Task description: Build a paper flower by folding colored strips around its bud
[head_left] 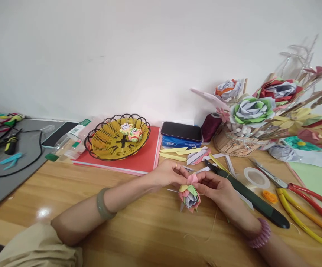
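Note:
Between my two hands is a small folded paper flower [191, 200] with pink, green, yellow and grey-white petals. My left hand [168, 174] pinches its upper pink petal from the left, thumb and fingers closed. From the right, my right hand [215, 187] pinches the same upper part with thumb and forefinger. The flower's grey-white centre faces down toward me. A thin pale thread [213, 226] trails from near the flower onto the wooden table [138, 230]. Just beyond my hands lie folded paper strips [198, 155] in yellow, grey and pink.
A yellow woven basket [105, 142] holding two paper flowers stands on red paper [152, 148]. A phone [181, 131] rests on a blue pack [174, 141]. At right are a green-black tool [257, 198], a tape roll [257, 177], red-handled scissors [302, 187] and a flower-filled wooden pot [233, 144].

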Tool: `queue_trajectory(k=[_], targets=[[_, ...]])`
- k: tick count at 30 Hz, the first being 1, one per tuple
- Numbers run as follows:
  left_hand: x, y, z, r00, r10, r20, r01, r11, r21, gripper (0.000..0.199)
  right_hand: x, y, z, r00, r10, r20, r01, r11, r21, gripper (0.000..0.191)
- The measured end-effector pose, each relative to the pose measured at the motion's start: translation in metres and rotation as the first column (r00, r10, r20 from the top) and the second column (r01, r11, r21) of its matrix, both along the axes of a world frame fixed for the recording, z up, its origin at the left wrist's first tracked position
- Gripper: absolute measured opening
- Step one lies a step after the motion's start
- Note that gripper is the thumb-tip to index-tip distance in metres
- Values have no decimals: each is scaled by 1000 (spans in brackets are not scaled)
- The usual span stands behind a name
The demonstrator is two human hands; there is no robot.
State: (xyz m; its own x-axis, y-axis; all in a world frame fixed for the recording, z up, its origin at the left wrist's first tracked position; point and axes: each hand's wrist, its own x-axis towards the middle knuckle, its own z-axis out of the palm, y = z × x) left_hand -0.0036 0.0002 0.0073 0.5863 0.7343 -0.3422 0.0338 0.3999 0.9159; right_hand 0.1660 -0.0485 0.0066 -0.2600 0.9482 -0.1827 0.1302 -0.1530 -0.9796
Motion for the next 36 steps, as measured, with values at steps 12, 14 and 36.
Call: queue_trajectory(k=[12, 14, 36], targets=[[5, -9, 2, 991, 111, -71, -102, 988, 112, 17, -6, -5, 2, 992, -88, 95, 79, 992, 96, 26], [4, -11, 2, 993, 102, -67, -94, 989, 112, 19, -7, -5, 3, 991, -83, 106, 73, 992, 101, 25], [-2, -3, 12, 999, -38, 1, 38, 999, -22, 18, -8, -7, 7, 985, -101, 138, 84, 989, 121, 27]])
